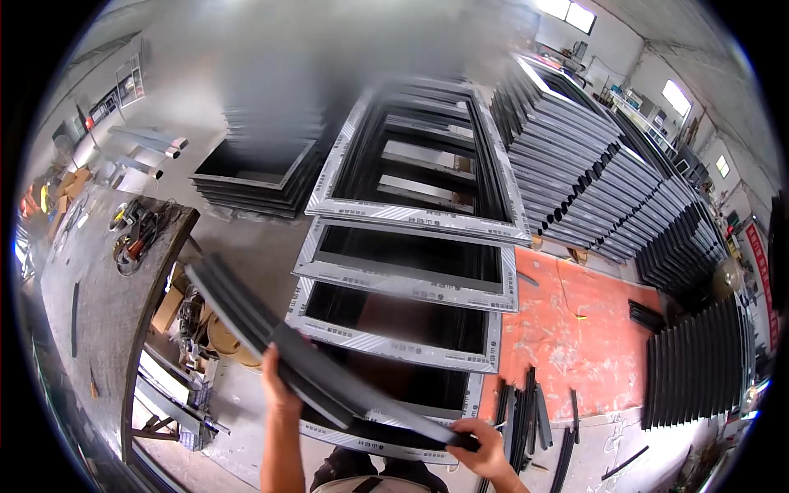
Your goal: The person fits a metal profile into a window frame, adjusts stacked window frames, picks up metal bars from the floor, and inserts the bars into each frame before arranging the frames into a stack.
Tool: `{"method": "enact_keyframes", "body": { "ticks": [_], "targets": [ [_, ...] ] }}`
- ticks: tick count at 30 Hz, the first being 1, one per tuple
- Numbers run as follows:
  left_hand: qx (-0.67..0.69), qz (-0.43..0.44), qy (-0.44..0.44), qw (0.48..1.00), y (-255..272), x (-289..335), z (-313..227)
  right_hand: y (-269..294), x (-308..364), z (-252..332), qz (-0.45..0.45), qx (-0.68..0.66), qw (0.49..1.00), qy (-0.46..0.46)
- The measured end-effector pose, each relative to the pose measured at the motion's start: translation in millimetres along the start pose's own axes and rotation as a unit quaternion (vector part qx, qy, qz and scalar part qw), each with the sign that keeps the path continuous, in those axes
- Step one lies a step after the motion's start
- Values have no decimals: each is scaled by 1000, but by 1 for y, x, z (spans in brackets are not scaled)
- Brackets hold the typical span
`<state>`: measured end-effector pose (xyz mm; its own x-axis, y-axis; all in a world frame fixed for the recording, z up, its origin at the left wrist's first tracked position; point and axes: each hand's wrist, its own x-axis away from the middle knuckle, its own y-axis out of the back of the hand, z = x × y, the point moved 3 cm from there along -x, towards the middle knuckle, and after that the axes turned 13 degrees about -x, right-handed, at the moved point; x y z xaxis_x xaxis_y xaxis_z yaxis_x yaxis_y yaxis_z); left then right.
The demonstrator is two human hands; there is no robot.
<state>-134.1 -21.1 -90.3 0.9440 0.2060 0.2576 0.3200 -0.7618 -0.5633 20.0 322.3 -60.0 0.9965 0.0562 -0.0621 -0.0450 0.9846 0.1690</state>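
Observation:
Dark grey metal profile bars cross in front of me, slanting from upper left to lower right. My left hand (281, 384) is closed around them near the middle, its fingers partly hidden behind. One long profile bar (362, 386) reaches down to my right hand (483, 452), whose fingers grip its dark end. Another profile bar (238, 308) runs from the upper left and ends short of my right hand. Under the bars stand stacked rectangular window frames (403, 286), black inside and covered with pale printed film along their outer faces.
At left stands a workbench (107, 255) with a cabled power tool (131, 246) on it. Tall frame stacks (567, 148) rise at the right. Loose dark strips (522, 419) lie beside an orange-red floor sheet (575, 329). A smaller frame stack (255, 181) sits farther back.

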Motion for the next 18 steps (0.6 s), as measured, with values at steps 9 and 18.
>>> {"method": "enact_keyframes", "body": {
  "ticks": [9,18],
  "targets": [
    [-29,-98,-69,992,122,-5,-53,-18,-12,-114,-418,-218,873,-121],
    [4,-47,-29,998,96,9,-23,-95,-132,-149,-350,-438,771,-301]
  ]
}}
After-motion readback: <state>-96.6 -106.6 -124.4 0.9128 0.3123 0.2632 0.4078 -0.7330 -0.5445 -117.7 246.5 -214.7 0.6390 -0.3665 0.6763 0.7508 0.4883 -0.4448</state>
